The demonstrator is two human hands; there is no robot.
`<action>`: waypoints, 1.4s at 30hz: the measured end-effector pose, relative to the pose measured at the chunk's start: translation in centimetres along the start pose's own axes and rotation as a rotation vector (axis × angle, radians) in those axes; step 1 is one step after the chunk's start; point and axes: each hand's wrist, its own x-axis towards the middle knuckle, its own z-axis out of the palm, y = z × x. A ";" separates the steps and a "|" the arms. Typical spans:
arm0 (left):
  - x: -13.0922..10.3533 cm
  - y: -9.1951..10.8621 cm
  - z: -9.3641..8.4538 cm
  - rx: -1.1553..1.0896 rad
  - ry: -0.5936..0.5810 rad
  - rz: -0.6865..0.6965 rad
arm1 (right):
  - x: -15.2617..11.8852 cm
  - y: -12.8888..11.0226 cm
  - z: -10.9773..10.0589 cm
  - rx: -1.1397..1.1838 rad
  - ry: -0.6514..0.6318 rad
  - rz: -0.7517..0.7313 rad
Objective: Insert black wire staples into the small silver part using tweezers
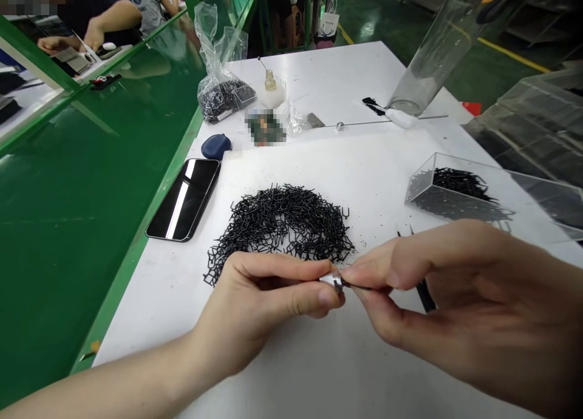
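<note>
Between thumb and fingers, my left hand [268, 300] pinches a small shiny metal piece [333, 279]. My right hand [437, 285] is closed at that piece's right side, its thumb and finger pressed on a thin dark part whose kind I cannot make out. Just beyond both hands lies a curved heap of small black U-shaped pieces [286, 215] on the white table [218, 382]. Dark tweezers [425, 294] show partly behind my right hand, and I cannot tell whether they lie on the table or rest in that hand.
A phone [184, 200] and a dark blue case [216, 146] lie at left. Behind them stand a plastic bag of black pieces [223, 97] and a small bottle [270, 82]. At right are a clear box [419, 191] and a tall clear tube [412, 94]. A co-worker [98, 27] sits across.
</note>
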 end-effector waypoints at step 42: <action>0.1 0.2 0.3 -0.094 -0.028 0.005 | -0.3 0.2 1.7 0.236 0.133 0.146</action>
